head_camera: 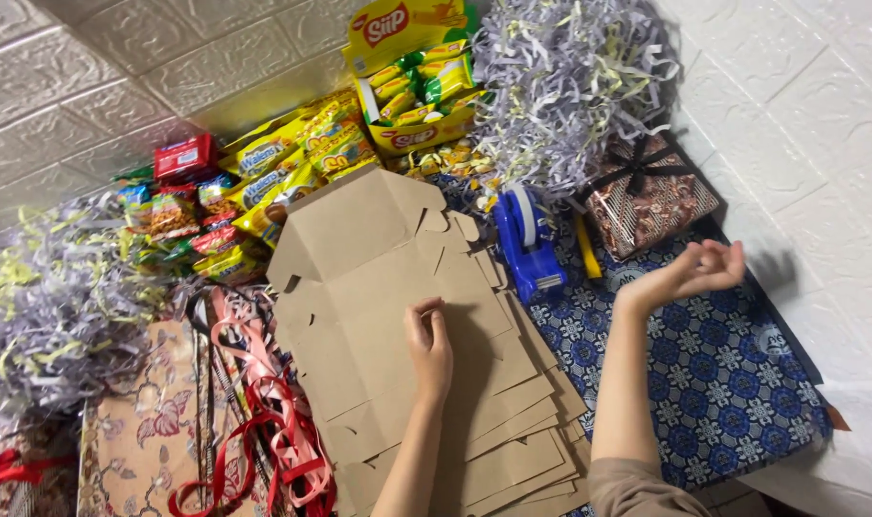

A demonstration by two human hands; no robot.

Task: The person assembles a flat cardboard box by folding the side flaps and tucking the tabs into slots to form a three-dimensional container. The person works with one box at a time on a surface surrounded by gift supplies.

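Observation:
My left hand point(429, 347) lies flat, fingers together, on the top sheet of a stack of flat brown cardboard box blanks point(379, 258). It presses on the middle of that unfolded sheet. My right hand point(693, 274) hovers to the right above the blue patterned cloth point(733, 383), fingers loosely curled, holding nothing that I can see. A blue tape dispenser point(527, 244) stands between the cardboard and my right hand.
Snack packets point(264, 182) and a yellow snack carton point(412, 67) lie at the back. Shredded paper point(560, 86) is piled behind and more shredded paper point(44, 306) on the left. A wrapped gift box with a black bow point(651, 196), red ribbons point(273, 412) and floral wrapping paper point(139, 431) lie around.

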